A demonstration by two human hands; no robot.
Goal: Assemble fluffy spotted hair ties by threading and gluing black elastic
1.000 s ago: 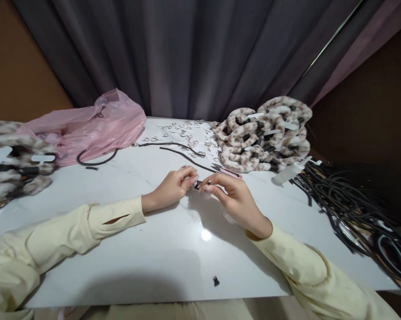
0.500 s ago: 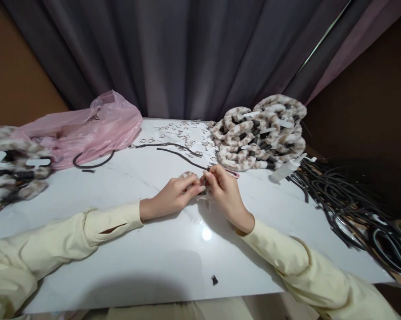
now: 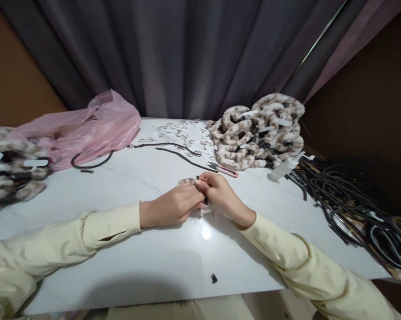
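My left hand (image 3: 175,203) is closed on a fluffy white-and-brown ring (image 3: 185,181), which shows only in part behind the fingers. Against it, my right hand (image 3: 225,198) is closed in a pinch on a small dark piece (image 3: 197,178) at the ring. Fingers cover most of the dark piece, so its kind is unclear. Just beyond the right hand lies a pair of pink-handled thread snips (image 3: 227,171). One black cord (image 3: 183,156) ends beside the snips' blades.
Fluffy rings with white tags are piled at the back right (image 3: 260,133) and far left (image 3: 7,173). A pink plastic bag (image 3: 113,120), scattered metal rings (image 3: 183,133), a white bottle (image 3: 283,169) and a heap of black cords (image 3: 340,191) surround the work spot. A black scrap (image 3: 214,278) lies near the front edge.
My right hand has moved slightly down, away from the snips, which now show more fully. My left hand has turned over the fluffy ring, its fingers more curled.
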